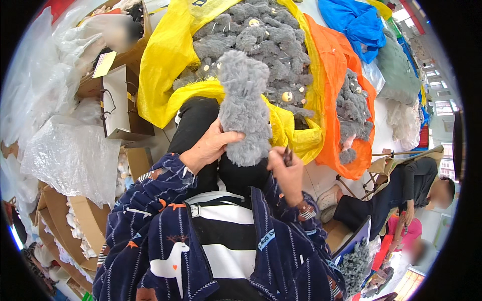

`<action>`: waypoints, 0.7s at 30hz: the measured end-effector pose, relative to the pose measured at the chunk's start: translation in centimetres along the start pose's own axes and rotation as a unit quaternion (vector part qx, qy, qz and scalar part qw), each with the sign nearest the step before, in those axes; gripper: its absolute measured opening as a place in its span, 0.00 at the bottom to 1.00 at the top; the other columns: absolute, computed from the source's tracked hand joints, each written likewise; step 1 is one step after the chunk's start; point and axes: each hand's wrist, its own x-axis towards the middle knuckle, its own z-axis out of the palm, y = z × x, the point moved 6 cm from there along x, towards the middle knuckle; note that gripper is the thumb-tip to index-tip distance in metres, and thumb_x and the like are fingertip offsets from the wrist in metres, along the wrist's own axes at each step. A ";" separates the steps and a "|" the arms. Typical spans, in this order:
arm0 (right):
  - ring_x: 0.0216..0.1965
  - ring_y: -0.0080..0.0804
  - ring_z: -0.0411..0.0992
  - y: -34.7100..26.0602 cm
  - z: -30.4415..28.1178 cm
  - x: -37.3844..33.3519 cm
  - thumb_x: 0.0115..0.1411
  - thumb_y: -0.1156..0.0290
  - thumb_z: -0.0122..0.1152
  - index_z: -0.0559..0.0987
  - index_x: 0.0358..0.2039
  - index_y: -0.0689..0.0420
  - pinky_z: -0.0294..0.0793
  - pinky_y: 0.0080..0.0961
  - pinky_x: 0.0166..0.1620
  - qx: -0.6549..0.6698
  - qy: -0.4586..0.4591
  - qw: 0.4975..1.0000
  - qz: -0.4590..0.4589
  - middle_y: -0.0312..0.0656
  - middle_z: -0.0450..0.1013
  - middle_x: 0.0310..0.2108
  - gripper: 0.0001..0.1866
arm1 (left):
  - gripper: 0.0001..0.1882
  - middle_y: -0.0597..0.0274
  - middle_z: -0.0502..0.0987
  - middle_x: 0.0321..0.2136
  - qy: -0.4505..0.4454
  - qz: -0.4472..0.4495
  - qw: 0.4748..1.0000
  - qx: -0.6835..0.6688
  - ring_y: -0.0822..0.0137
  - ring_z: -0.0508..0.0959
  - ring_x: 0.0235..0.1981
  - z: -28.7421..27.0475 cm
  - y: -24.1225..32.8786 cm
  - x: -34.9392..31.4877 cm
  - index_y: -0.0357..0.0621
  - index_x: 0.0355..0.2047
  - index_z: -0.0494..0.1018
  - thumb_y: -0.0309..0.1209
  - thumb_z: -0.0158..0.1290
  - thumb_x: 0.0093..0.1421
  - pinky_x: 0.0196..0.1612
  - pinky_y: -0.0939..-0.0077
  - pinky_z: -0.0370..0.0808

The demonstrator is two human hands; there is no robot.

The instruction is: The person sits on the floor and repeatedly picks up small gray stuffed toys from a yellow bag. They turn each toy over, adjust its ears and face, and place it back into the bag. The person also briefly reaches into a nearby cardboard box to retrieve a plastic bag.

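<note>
At the lower left of the grey plush piece [244, 108], your left hand [211, 144] pinches, thumb in front; your right hand [289, 176], just beside, curls round a small dark tool [287, 156]. Probably best: brace the plush, keep loose fur off the tip. Left fingers partly hidden; tool type unclear; yellow sack [159, 75] beyond, cut off at top.

Pale tiled floor [310, 177]; bright windows [444, 107] far right; tan chair [383, 166], lower right.
</note>
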 end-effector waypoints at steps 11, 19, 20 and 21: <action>0.21 0.33 0.73 -2.5 5.6 -1.6 0.43 0.79 0.64 0.73 0.35 0.61 0.71 0.23 0.24 -0.277 -0.028 0.873 -0.401 0.44 0.71 0.21 0.16 | 0.31 0.61 0.69 0.45 0.081 0.067 0.994 0.009 0.67 0.69 0.47 -1.0 -0.5 -0.4 0.41 0.51 0.58 0.20 0.56 0.47 0.50 0.70 0.66; 0.17 0.15 0.64 0.9 2.7 -0.6 0.52 0.69 0.60 0.75 0.30 0.62 0.62 0.11 0.21 0.132 -0.007 0.991 0.003 0.36 0.72 0.20 0.09 | 0.23 0.59 0.72 0.42 0.108 0.037 0.992 -0.054 0.65 0.72 0.44 -1.1 -0.3 -1.0 0.40 0.48 0.63 0.19 0.51 0.50 0.48 0.70 0.69; 0.14 0.15 0.60 1.4 2.1 -0.4 0.54 0.65 0.58 0.74 0.26 0.60 0.59 0.13 0.19 0.153 0.022 0.987 0.045 0.34 0.68 0.17 0.11 | 0.23 0.59 0.71 0.43 0.089 0.033 0.993 -0.070 0.65 0.72 0.44 -1.0 -0.3 -1.1 0.40 0.48 0.62 0.19 0.50 0.51 0.48 0.69 0.69; 0.14 0.15 0.58 2.3 2.2 -0.1 0.54 0.64 0.58 0.73 0.25 0.60 0.58 0.14 0.19 0.221 -0.001 0.969 0.106 0.33 0.66 0.16 0.11 | 0.23 0.58 0.71 0.44 0.070 0.028 0.993 -0.087 0.65 0.71 0.45 -0.9 -0.2 -1.1 0.39 0.49 0.62 0.19 0.49 0.51 0.49 0.68 0.68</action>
